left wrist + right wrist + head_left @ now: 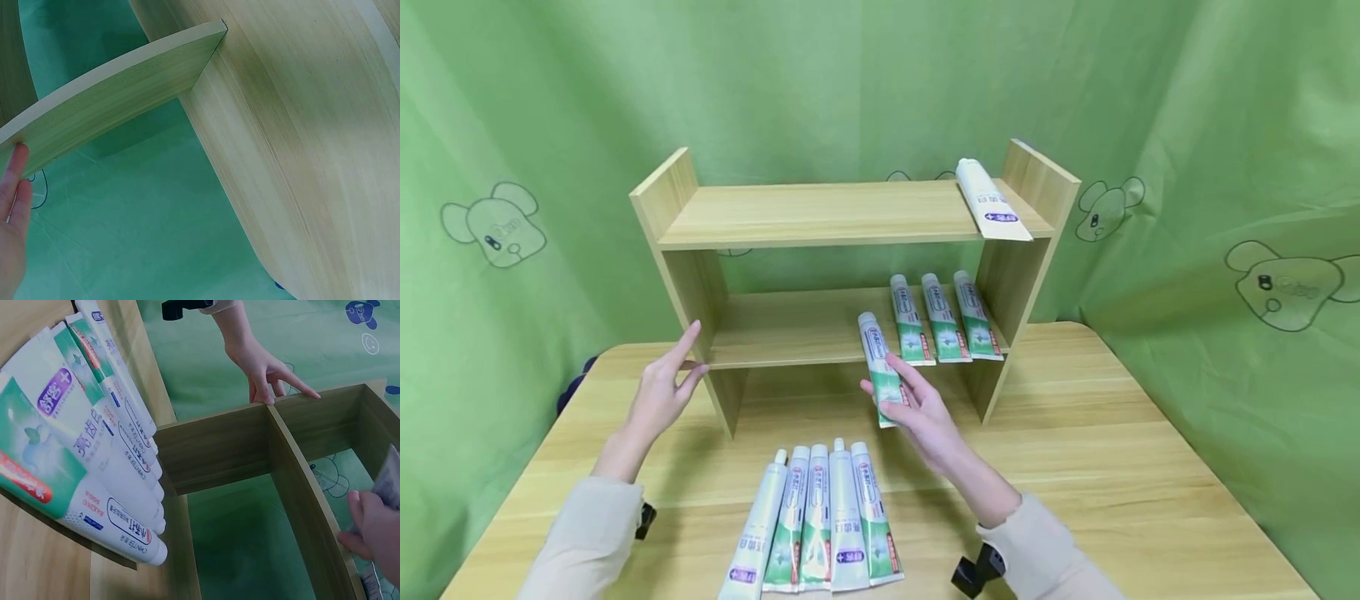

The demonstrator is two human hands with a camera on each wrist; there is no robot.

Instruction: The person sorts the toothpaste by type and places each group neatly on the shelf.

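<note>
My right hand [921, 410] pinches the lower end of a green-and-white toothpaste tube [880, 367], its cap end pointing at the middle board of a wooden shelf [797, 329]. To the right of it, several matching toothpaste tubes [943, 321] lie side by side on that board. On the top board a white toothpaste tube [992, 200] with a purple label lies near the right side panel. My left hand [662, 383] touches the shelf's left side, fingers extended; the right wrist view shows that left hand [265, 372] with its fingertips on the panel edge.
Several toothpaste tubes [823, 521], both green-and-white and plain white with purple labels, lie in a row on the wooden table [1097, 450] before the shelf. A green curtain [820, 92] with mouse drawings hangs behind and at both sides.
</note>
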